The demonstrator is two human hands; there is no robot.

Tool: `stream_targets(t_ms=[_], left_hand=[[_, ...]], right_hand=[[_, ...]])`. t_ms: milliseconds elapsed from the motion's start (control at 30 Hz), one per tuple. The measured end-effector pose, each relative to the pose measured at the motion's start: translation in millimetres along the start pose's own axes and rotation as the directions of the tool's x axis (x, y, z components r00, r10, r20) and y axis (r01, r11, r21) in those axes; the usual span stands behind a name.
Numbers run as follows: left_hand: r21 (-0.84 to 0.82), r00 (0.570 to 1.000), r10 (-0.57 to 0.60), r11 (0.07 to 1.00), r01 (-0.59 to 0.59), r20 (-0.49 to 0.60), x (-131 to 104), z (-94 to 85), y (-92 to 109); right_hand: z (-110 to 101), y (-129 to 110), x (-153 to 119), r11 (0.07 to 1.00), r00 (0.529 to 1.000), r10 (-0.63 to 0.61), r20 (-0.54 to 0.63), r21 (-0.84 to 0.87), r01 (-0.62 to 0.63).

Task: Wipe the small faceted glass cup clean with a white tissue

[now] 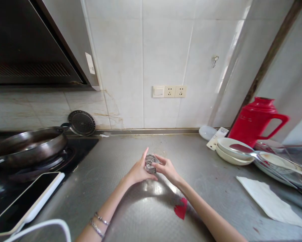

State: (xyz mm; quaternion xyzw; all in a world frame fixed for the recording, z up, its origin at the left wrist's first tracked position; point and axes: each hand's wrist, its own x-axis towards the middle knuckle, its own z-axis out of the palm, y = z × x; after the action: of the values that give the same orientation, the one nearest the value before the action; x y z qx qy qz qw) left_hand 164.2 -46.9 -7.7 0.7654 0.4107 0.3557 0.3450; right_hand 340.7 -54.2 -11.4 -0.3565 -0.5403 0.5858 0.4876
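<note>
A small, crinkled silvery object (151, 163) is between my two hands above the middle of the metal counter. My left hand (140, 169) curves around its left and lower sides, thumb pointing up. From the right, my right hand (166, 169) touches it with bent fingers and thumb. A torn red scrap (181, 208) lies on the counter (120, 215) beside my right forearm.
At left, a steel pan (27, 146) sits on a black stove, with a white-edged phone or tablet (25, 201) nearer me. To the right are a red thermos (254, 121), stacked bowls (233, 151), plates with utensils, and a white paper sheet (270, 201).
</note>
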Motion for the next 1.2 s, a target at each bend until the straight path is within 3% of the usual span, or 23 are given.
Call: stream_targets(t_ms=[200,433,567,733,900,1067,1200], left_hand=[[0.083,1.0,0.016,0.996,-0.014,-0.013,-1,5.3,-10],[0.048,0.987,0.069,0.997,-0.063,-0.145,0,15.1,-4],[-0.006,0.981,0.062,0.998,-0.064,-0.184,2,17.6,-4],[-0.074,0.976,0.037,0.996,-0.054,-0.214,5,17.6,-9],[-0.144,0.979,0.018,0.988,-0.048,-0.204,6,18.9,-11],[-0.223,0.979,0.022,0.972,-0.067,-0.201,6,17.9,-8],[-0.238,0.984,0.062,0.966,-0.101,-0.168,4,20.1,-3]], right_hand=[[5,-5,-2,0.985,0.996,0.087,0.003,0.147,-0.086],[2,-13,-3,0.977,0.984,0.178,0.023,0.114,-0.179],[-4,-13,0,0.984,0.986,0.166,-0.007,0.071,-0.166],[-4,-5,5,0.996,0.998,-0.056,-0.029,0.065,0.058],[1,-2,-3,0.954,0.963,-0.268,-0.021,-0.144,0.262],[4,-3,-15,0.776,0.861,-0.503,0.073,-0.4,0.487],[1,-2,-18,0.656,0.791,-0.59,0.161,-0.477,0.586]])
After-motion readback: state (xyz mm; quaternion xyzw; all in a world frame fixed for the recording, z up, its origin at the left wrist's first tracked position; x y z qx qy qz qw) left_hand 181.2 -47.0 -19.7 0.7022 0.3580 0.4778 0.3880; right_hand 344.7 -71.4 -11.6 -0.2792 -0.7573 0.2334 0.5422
